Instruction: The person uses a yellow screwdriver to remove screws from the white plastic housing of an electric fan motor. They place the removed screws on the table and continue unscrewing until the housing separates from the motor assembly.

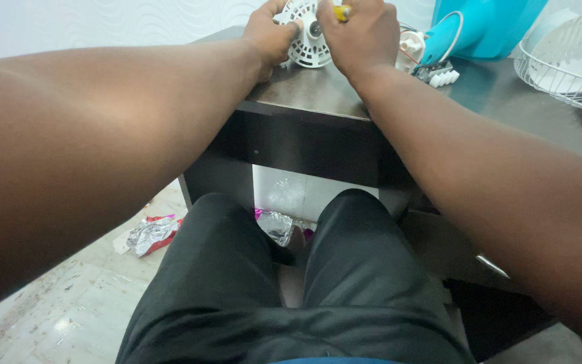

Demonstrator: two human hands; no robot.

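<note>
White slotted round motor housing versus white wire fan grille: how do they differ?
The white slotted round motor housing stands on edge, gripped by the left hand and right hand; the white wire fan grille lies untouched at the right. Housing: solid plastic. Grille: thin open wire, looks larger. Both rest on the dark desk.

- The white round vented part on the dark table is cut off by the top edge and partly covered by both hands.
- Only a yellow tip shows from the right hand; the tool's kind is unclear.
- Right of that part, the blue housing and wire guard run out of frame.
</note>
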